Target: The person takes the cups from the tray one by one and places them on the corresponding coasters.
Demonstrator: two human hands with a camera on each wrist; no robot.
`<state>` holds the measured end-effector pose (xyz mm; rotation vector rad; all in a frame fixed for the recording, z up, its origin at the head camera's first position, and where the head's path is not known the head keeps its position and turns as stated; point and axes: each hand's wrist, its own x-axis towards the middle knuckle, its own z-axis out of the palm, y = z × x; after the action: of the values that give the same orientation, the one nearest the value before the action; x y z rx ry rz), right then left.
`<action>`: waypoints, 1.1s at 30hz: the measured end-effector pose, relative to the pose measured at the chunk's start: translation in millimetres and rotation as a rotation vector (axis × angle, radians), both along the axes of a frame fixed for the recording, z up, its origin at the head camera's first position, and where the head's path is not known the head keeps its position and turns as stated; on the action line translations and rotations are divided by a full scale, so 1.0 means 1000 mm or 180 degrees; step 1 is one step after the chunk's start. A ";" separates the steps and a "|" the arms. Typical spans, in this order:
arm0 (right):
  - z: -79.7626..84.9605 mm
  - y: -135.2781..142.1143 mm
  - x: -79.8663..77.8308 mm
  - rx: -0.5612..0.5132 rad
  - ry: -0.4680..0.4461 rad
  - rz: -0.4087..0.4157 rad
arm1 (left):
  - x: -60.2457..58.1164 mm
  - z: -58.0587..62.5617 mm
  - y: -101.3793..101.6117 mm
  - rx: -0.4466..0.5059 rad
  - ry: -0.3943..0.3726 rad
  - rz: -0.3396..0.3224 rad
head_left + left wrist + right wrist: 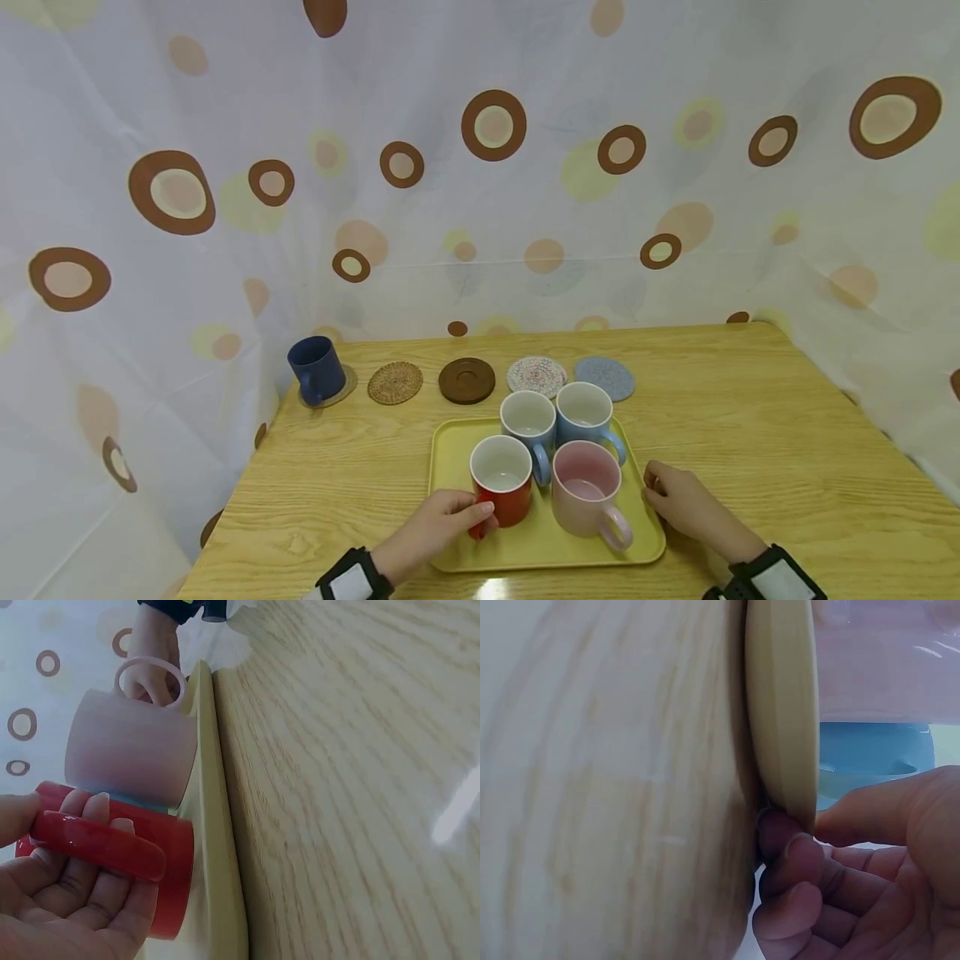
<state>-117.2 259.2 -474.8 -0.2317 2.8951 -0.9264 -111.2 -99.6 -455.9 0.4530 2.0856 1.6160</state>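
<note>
A red mug point(513, 507) with a white inside stands at the front left of a yellow tray point(540, 557). My left hand point(442, 521) holds this mug by its handle; in the left wrist view, fingers pass through the handle point(97, 844) and the thumb is at its upper end. On the tray's right side my right hand point(682, 500) pinches the rim point(784, 712), thumb above and fingertips beneath. Beside the red mug stands a pink mug point(576, 507). Behind them are two light-blue mugs with white insides, one at the left point(527, 434) and one at the right point(579, 431).
Along the back of the wooden table point(337, 492) lie a woven coaster point(395, 383), a dark wooden coaster point(467, 382), a speckled coaster point(537, 374) and a grey-blue coaster point(606, 378). A navy mug point(318, 371) sits on another coaster point(347, 386) at far left. A patterned curtain point(435, 217) hangs behind.
</note>
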 end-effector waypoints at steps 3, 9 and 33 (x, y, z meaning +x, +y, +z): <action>0.000 0.001 0.000 -0.0015 -0.0002 0.0000 | 0.001 0.000 0.001 0.0085 -0.0026 0.0023; 0.000 0.001 -0.001 0.0017 -0.0002 -0.0023 | 0.002 -0.001 0.001 0.0173 -0.0091 0.0053; -0.001 0.001 0.000 0.0007 0.0043 0.0009 | -0.013 0.036 -0.028 0.0287 0.0030 0.0549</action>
<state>-117.4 260.4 -475.5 -0.2425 2.9071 -0.9245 -124.5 -127.3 -420.3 0.3179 2.1152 1.8148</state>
